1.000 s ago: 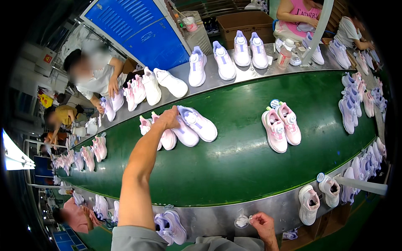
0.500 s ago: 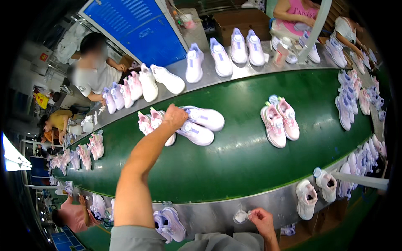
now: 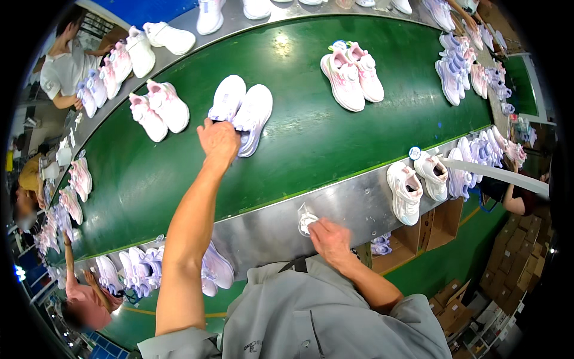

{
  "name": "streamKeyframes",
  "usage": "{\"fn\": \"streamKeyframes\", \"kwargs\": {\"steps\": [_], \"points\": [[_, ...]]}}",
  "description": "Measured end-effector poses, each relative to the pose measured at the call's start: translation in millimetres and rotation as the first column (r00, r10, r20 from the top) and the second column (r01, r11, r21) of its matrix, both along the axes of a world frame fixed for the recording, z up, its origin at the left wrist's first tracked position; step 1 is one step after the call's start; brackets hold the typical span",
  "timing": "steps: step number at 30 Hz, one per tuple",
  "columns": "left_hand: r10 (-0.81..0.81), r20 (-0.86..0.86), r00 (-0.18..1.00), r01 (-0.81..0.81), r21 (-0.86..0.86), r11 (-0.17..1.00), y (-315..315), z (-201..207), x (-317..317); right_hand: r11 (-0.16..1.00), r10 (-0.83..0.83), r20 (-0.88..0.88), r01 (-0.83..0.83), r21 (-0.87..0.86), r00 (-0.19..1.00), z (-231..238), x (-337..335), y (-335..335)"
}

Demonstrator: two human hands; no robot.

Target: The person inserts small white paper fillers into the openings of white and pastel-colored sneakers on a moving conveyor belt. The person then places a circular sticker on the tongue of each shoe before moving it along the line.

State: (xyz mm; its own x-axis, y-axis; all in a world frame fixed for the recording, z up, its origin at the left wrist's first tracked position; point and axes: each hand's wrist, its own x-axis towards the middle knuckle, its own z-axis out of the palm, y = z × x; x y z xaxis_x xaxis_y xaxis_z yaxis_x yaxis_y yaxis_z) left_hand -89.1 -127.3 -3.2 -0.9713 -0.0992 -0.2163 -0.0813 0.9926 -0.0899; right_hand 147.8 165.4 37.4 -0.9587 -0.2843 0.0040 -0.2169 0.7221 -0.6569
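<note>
My left hand [image 3: 220, 142] reaches over the green belt [image 3: 287, 149], its fingers closed at the heel ends of a pair of white-and-lavender sneakers [image 3: 255, 113]. Their toes point away from me, and my hand hides part of the collars. On the metal ledge [image 3: 263, 230] nearest me, my right hand [image 3: 332, 240] is slightly blurred, with its fingers drawn together. Its fingertips are at a small clear round dish [image 3: 307, 220] with white material in it; what they pinch, if anything, cannot be made out.
Pink-and-white sneakers [image 3: 159, 109] lie left of my left hand, another pink pair [image 3: 353, 76] farther right on the belt. White shoes [image 3: 406, 190] stand on the near ledge. A metal bar [image 3: 496, 176] juts in at right. A co-worker [image 3: 69, 66] is across the belt.
The sneakers under my left hand have swung from pointing right to pointing away from me. My right hand has come closer to the dish. The whole view has shifted.
</note>
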Motion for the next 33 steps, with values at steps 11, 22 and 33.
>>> {"fn": "streamKeyframes", "kwargs": {"steps": [11, 22, 33], "points": [[0.332, 0.197, 0.922, -0.376, 0.650, 0.660, -14, 42, 68, 0.970, 0.115, -0.059, -0.100, 0.223, 0.992, -42, 17, -15], [0.594, 0.419, 0.687, -0.414, 0.897, -0.154, 21, 102, 232, 0.571, 0.127, 0.614, 0.449, -0.688, 0.779, 123, -29, -15], [0.656, 0.078, 0.750, -0.280, 0.937, 0.210, 43, 150, 276, 0.635, 0.212, 0.452, 0.229, -0.737, 0.867, 140, -30, -53]]}}
